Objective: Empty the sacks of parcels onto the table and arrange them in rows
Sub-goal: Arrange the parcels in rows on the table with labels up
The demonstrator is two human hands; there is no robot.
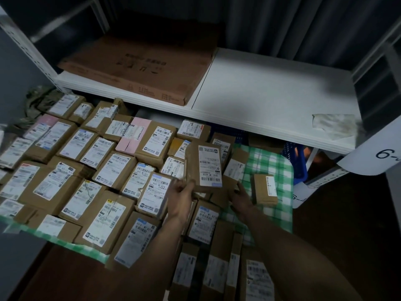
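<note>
Bottom-edge parcels (258,279) cropped; left hand (181,195) fingertips behind lifted parcel (205,164).

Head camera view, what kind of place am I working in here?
Probably a parcel sorting or pickup room: rows of labelled cardboard parcels cover the green checked tablecloth, with white metal shelving and a numbered shelf tag behind.

Brown labelled parcels (112,170) in rows on the desk (269,161).
One tall parcel (205,166) is lifted upright; a small one (265,189) lies apart on the cloth.
</note>
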